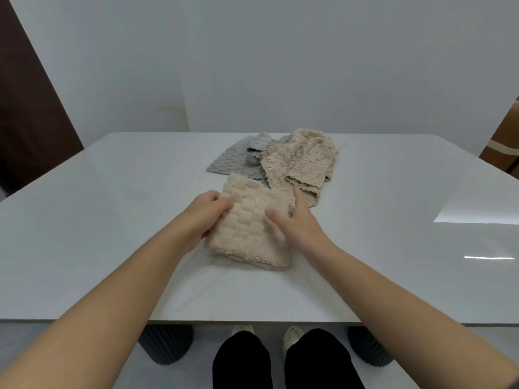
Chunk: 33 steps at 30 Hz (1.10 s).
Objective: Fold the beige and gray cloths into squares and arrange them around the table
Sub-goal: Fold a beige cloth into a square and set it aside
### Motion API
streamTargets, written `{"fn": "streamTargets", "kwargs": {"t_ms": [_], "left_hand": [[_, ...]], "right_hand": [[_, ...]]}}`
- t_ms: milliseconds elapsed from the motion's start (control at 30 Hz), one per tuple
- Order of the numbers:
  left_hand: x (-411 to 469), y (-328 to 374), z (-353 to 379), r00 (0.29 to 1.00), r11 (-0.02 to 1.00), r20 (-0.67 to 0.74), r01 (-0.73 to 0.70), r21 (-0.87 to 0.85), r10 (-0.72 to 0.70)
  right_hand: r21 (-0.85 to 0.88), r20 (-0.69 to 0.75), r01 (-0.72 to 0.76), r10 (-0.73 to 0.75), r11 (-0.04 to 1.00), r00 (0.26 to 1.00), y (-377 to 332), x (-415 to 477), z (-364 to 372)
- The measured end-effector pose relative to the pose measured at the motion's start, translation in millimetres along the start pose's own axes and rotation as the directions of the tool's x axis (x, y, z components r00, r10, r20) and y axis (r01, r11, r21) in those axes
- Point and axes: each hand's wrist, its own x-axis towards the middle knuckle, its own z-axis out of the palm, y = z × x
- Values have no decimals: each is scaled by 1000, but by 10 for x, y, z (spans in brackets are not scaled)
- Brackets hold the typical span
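The folded beige cloth (250,228) is laid in the middle of the table (112,220), nearer the near edge, its longer side running toward the far edge. Its left border is gripped by the curled fingers of the left hand (206,214). The right hand (300,223) is rested on its right part, fingers spread. Beyond it, a gray cloth (236,158) and a crumpled beige cloth (303,161) are not yet folded.

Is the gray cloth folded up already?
No, the gray cloth lies rumpled and unfolded on the table, next to the loose beige cloth.
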Motion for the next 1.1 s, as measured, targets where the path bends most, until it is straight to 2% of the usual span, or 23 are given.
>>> {"fn": "streamTargets", "kwargs": {"t_ms": [67, 133, 200, 233, 400, 467, 533, 867, 1100], "left_hand": [[-14, 6, -140, 999, 997, -44, -28, -78, 25], [-18, 7, -299, 996, 982, -80, -58, -181, 44], [15, -20, -472, 991, 969, -123, -78, -236, 50], [47, -42, -563, 988, 972, -150, -78, -220, 45], [349, -228, -1053, 943, 993, -333, 30, 115, 11], [491, -298, -1258, 910, 945, -408, 66, 319, 74], [615, -359, -1465, 874, 896, -472, 115, 429, 114], [1322, -617, -2529, 728, 710, -657, 357, 607, 195], [1641, -870, -3159, 716, 674, -664, 384, 631, 214]], "right_hand": [[207, 61, -181, 172, 961, 983, -60, 129, 102], [331, 178, -337, 293, 881, 940, -118, 286, 245], [440, 283, -408, 308, 800, 908, -192, 405, 403], [452, 290, -408, 302, 793, 908, -219, 460, 489], [202, 169, -289, 258, 936, 951, -390, 710, 1060], [140, 152, -223, 202, 965, 968, -461, 823, 1345], [98, 154, -157, 141, 983, 978, -510, 966, 1619], [-158, 240, 156, -116, 975, 964, -847, 1621, 2820], [-234, 291, 234, -162, 944, 943, -952, 1991, 3539]]}}
